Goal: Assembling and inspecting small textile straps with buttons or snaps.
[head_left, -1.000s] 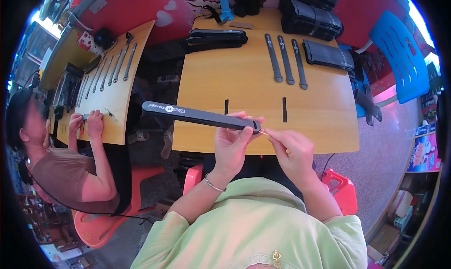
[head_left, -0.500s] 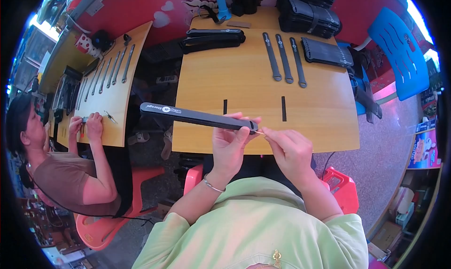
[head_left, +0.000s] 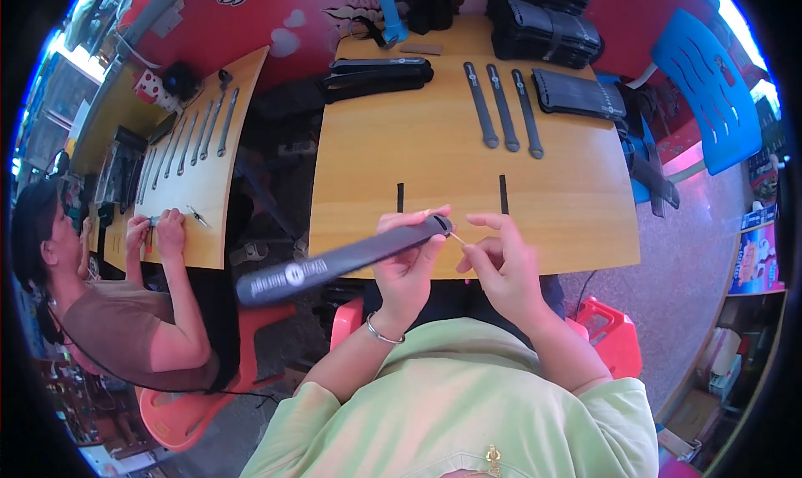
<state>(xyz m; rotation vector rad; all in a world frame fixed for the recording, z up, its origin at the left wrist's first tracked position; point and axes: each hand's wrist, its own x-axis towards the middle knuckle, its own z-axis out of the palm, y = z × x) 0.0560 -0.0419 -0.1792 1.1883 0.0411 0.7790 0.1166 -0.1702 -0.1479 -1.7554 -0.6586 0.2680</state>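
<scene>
My left hand (head_left: 404, 271) is closed around one end of a long dark grey strap (head_left: 351, 256) with white print, possibly several stacked together. A slot shows near the held rounded end, and the other end sticks out to the left past the table's edge. My right hand (head_left: 511, 271) pinches a thin pale strand (head_left: 457, 238) between thumb and a finger, with the index finger raised apart. The strand reaches to the strap's slotted end; whether it is a band or a stick I cannot tell. Both hands are over the near edge of the table (head_left: 576, 236).
Three single straps (head_left: 504, 106) lie on the table, beside a flat stack of straps (head_left: 578, 94). Black bundles (head_left: 547, 31) and a blue fan (head_left: 390, 6) are at the back. At left a co-worker (head_left: 125, 311) sits at another table (head_left: 219, 177). A blue chair (head_left: 706, 85) stands right.
The strap's free end has swung down and toward me, so it now slants. My right hand's index finger has lifted and opened away from the strand.
</scene>
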